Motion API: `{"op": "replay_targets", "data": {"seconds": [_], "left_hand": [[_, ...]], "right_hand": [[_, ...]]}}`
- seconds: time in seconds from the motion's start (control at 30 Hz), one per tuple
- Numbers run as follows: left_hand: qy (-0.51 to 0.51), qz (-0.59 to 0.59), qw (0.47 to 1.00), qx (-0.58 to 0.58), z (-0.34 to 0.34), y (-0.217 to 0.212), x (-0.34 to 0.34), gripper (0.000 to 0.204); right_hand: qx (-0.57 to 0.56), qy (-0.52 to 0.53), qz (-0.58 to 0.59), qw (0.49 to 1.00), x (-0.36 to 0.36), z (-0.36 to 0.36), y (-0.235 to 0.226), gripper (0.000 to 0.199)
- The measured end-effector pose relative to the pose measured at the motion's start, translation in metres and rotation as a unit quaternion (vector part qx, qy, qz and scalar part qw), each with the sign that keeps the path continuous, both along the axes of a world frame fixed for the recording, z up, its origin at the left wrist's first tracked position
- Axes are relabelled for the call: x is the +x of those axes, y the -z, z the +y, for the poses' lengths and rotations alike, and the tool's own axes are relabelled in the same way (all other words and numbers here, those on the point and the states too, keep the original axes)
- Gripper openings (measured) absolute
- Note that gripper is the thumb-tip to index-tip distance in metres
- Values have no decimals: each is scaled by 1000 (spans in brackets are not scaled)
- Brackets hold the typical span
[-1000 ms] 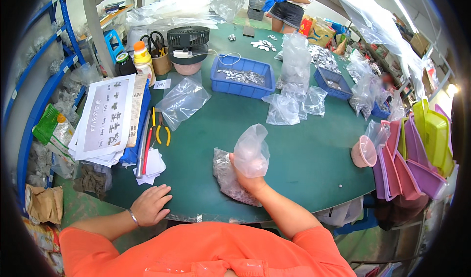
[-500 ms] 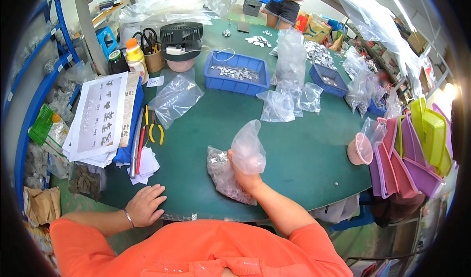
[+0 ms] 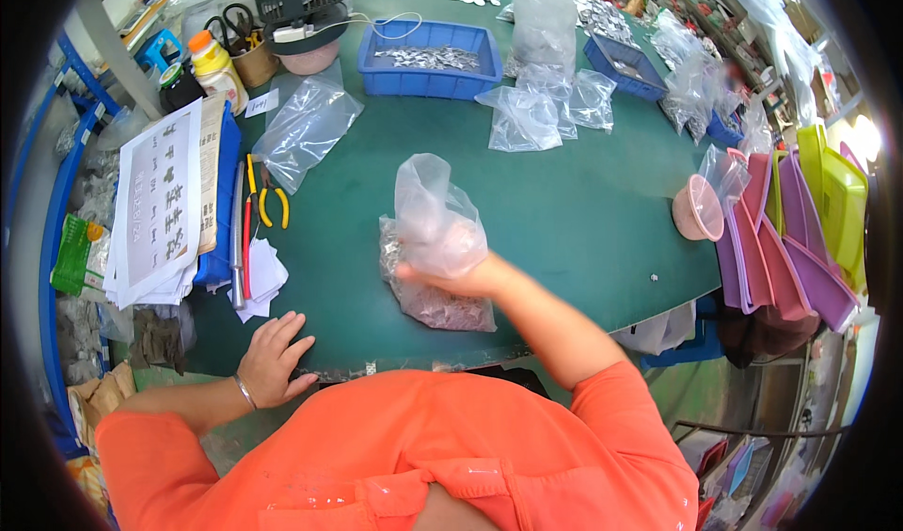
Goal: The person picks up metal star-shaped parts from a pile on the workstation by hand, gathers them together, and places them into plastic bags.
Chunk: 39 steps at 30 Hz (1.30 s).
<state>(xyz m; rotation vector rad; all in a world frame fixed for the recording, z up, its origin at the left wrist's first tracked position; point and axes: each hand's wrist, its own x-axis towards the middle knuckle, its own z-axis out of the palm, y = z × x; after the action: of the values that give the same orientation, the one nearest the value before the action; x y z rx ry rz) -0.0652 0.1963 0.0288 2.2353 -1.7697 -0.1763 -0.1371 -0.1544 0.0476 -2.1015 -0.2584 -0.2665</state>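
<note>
A clear plastic bag [image 3: 440,309], filled with many small greyish pieces, lies near the front edge of the green table. My right hand [image 3: 467,280] is closed at the upper part of this bag. A translucent, crumpled plastic bag [image 3: 435,209] stands up over that hand and hides most of its fingers. Whether the two bags are joined I cannot tell. My left hand [image 3: 271,360] rests palm down at the table's front edge, fingers apart, holding nothing. Close beyond it lie some white paper slips [image 3: 263,277].
Yellow-handled pliers [image 3: 274,202] and a red-handled tool [image 3: 246,249] lie beside a paper stack [image 3: 155,206]. Farther back are a flat clear bag [image 3: 306,134], a blue tray [image 3: 431,81] of metallic pieces and a fan [image 3: 303,9]. At right stand a pink cup [image 3: 697,208] and stacked coloured bins [image 3: 785,230].
The view has tipped downward, so the table's things sit higher in it. My right hand has turned slightly at the bags. My left hand stays at the edge.
</note>
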Motion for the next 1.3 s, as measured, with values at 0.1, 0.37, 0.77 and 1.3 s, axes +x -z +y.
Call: {"op": "replay_targets", "data": {"seconds": [0.1,0.37,0.77,1.3], "left_hand": [[1,7,1000,-1,2,-2,0,57],[-15,18,999,-24,-6,-3,1,49],[-167,700,623,-306,-239,-44,89,56],[-339,392,735,-437,-293,-44,110,38]], "right_hand": [[161,-200,253,933,1,-63,-34,64],[-259,518,74,812,74,-197,29,41],[-148,217,-353,898,70,-45,-10,22],[589,197,14,784,71,-107,-11,65]]}}
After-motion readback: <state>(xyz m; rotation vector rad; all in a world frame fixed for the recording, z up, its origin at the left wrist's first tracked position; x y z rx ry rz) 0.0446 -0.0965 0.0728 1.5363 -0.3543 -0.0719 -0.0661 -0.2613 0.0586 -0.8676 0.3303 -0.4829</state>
